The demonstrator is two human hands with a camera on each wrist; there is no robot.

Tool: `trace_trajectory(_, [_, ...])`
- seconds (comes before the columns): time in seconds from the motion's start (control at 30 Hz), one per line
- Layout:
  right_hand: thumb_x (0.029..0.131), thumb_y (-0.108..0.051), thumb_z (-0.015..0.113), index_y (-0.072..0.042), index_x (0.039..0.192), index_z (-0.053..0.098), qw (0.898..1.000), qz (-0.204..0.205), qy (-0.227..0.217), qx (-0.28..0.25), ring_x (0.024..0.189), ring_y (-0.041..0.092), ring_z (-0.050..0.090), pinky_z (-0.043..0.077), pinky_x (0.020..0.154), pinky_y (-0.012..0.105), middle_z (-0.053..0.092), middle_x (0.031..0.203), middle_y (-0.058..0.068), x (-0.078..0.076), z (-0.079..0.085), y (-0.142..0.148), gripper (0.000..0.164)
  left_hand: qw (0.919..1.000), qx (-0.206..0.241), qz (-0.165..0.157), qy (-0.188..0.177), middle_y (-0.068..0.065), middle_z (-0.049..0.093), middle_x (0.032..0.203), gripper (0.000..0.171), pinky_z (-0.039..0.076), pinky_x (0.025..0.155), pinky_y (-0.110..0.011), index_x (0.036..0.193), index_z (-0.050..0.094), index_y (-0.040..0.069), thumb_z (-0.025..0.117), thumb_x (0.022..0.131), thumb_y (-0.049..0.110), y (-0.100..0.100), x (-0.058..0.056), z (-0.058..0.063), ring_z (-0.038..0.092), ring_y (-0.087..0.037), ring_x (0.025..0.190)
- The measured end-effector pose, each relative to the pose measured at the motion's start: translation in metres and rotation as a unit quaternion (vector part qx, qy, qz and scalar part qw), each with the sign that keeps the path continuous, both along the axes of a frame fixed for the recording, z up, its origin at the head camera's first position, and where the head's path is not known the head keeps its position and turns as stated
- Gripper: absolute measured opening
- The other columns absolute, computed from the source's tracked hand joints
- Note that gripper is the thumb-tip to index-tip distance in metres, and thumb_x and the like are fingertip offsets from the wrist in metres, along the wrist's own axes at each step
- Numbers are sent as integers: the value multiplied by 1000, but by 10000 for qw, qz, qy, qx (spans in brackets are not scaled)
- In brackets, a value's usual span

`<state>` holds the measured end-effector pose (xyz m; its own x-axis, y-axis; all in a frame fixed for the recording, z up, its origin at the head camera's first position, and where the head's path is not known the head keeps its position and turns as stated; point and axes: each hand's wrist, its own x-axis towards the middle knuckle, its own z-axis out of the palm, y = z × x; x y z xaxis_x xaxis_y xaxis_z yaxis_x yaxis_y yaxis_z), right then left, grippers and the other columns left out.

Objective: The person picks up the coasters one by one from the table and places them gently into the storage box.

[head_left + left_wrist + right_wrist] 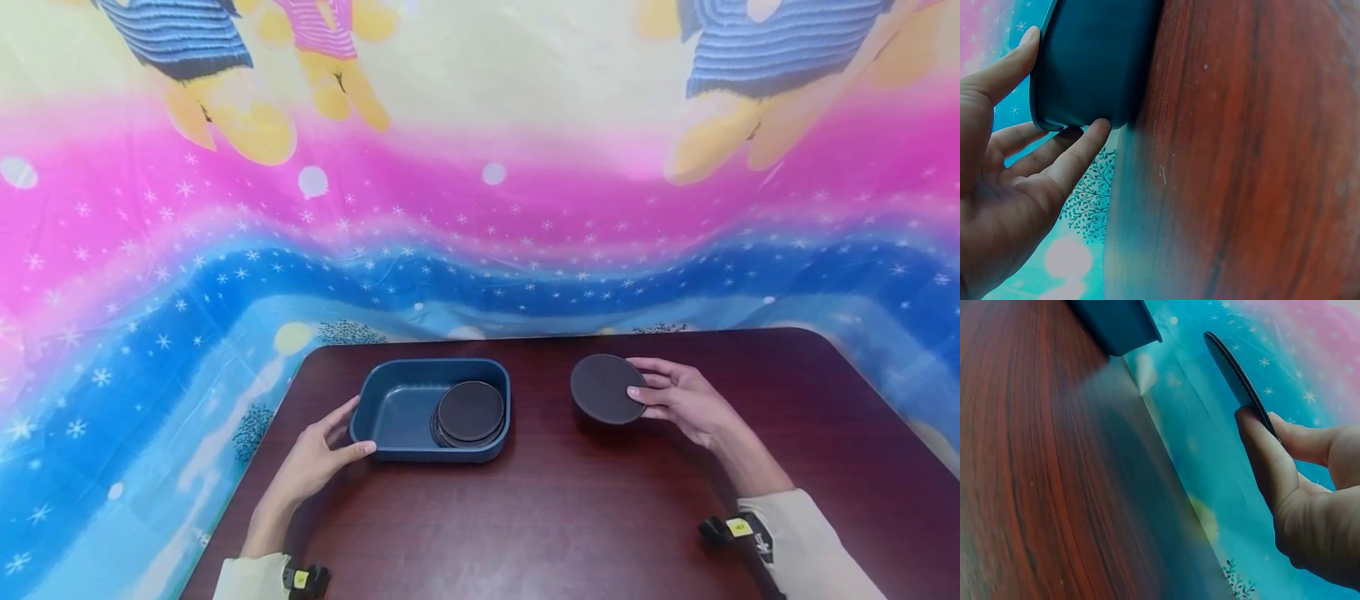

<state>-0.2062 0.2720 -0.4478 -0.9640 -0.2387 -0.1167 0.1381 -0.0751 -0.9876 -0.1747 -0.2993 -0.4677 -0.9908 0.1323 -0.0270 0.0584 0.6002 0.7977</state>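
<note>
A blue rectangular plastic bin (pixel 397 457) stands on the table, and a short stack of round dark coasters (pixel 471 411) lies in its right end. My left hand (pixel 318 454) holds the bin's left end, the thumb at the front corner of the rim and the fingers against the end wall. In the left wrist view, those fingers touch the bin (pixel 1088 69) low on its side. To the right of the bin, my right hand (pixel 686 404) pinches one round dark coaster (pixel 606 388) by its right edge. Seen edge-on, this coaster (pixel 1235 378) is thin and tilted above the table.
The dark red-brown wooden table (pixel 525 525) has rounded far corners. Behind it hangs a colourful printed cloth (pixel 487 208), which also runs along the left and right sides. Each wrist carries a black strap with a small camera (pixel 307 579).
</note>
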Motion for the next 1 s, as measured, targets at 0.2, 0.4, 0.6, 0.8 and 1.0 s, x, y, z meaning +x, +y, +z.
trace_trajectory(0.2, [101,0,72,5,160,38,10000,86,3,-20,93,16,82,67,83,30,79,113,-5,-1,1,-8,68,10000,8,-31,-17,-25,43,168,90,56,110,-56,170,33,17,82,97,34,-1,0,1,48,-47,152])
trace_trajectory(0.4, [101,0,72,9,162,33,9999,128,27,23,92,15,82,67,82,30,78,113,-4,-2,2,-16,73,10000,73,-37,-42,-25,43,168,90,56,109,-57,170,33,17,83,97,32,-1,0,1,48,-47,151])
trace_trajectory(0.6, [101,-1,72,10,162,32,9999,127,-37,92,92,15,82,67,83,30,78,113,-3,-2,2,-24,74,10000,75,-23,-59,-25,43,168,90,56,110,-57,170,33,17,83,96,32,-1,0,0,48,-47,151])
trace_trajectory(0.8, [100,-1,74,10,162,35,9998,112,-48,169,93,15,82,67,83,30,78,113,-2,-2,3,-31,74,9999,92,-36,-55,-25,42,169,91,56,109,-56,170,34,17,83,96,33,-1,0,1,48,-47,151])
trace_trajectory(1.0, [100,-3,75,7,162,37,9995,85,-38,312,96,14,81,66,85,31,76,118,1,-2,5,-36,74,10000,47,-39,-31,-25,42,169,90,56,109,-57,170,33,17,83,97,33,-1,1,1,48,-47,151])
